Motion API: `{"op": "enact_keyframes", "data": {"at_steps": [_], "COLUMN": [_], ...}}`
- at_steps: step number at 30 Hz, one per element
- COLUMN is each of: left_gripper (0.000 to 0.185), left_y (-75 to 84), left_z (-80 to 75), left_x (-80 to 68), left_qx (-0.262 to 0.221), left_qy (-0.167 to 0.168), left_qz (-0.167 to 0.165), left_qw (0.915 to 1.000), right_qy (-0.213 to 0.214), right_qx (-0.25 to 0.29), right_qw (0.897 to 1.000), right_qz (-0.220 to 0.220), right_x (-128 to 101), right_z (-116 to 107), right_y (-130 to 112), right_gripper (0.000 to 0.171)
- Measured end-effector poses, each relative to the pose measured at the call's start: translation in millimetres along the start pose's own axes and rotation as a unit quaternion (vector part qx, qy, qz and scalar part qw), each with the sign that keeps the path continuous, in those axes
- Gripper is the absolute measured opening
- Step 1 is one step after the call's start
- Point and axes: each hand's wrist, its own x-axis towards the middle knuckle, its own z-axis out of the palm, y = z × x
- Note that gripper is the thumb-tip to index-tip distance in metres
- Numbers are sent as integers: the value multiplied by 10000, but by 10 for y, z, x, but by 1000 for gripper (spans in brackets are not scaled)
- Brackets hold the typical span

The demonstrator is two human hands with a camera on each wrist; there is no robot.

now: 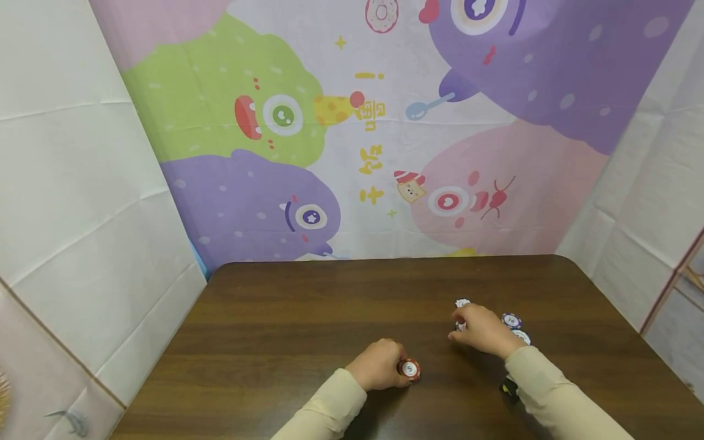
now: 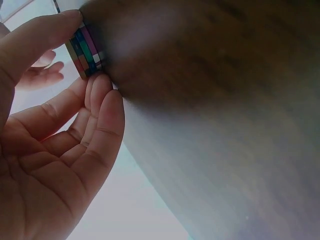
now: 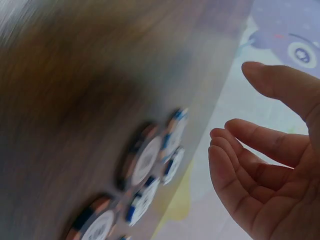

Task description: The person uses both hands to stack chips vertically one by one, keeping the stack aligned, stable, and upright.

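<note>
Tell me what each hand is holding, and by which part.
The left hand grips a short stack of poker chips by its edge, thumb on one side and fingertips on the other. The right hand holds nothing; its fingers hang relaxed above the loose chips.

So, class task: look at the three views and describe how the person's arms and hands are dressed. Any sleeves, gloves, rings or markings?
Both arms wear long, plain cream sleeves, the left sleeve and the right sleeve, each ending at the wrist. The left hand and right hand are bare: no gloves. The wrist views show no rings or markings on the fingers. A small dark object shows under the right wrist; what it is cannot be told.
</note>
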Motion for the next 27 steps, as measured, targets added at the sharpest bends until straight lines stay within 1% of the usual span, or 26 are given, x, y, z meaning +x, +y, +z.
{"op": "enact_keyframes", "data": {"at_steps": [3,8,12,21,27], "left_gripper": [19,18,19,19,19], "left_y": [-5,-1,7,17,12], "left_z": [5,-3,-14,-18,-9], "left_x": [1,-4,-9,-7,-1], "left_qx": [-7,-71,-37,-43,-101], "left_qy": [3,-18,-5,-46,-78], "left_qz": [29,-3,-44,-55,-62], "left_qw": [10000,10000,10000,10000,9999], "right_qy": [-35,-131,-207,-175,-357], "right_qx": [-46,-173,-251,-225,-206], "right_qw": [9998,9993,9988,9987,9977], "right_qz": [168,311,376,418,535], "right_x": [19,51,77,84,91], "right_z": [5,0,21,64,51], "right_y": [89,178,224,239,239], "right_gripper": [30,21,24,28,29]}}
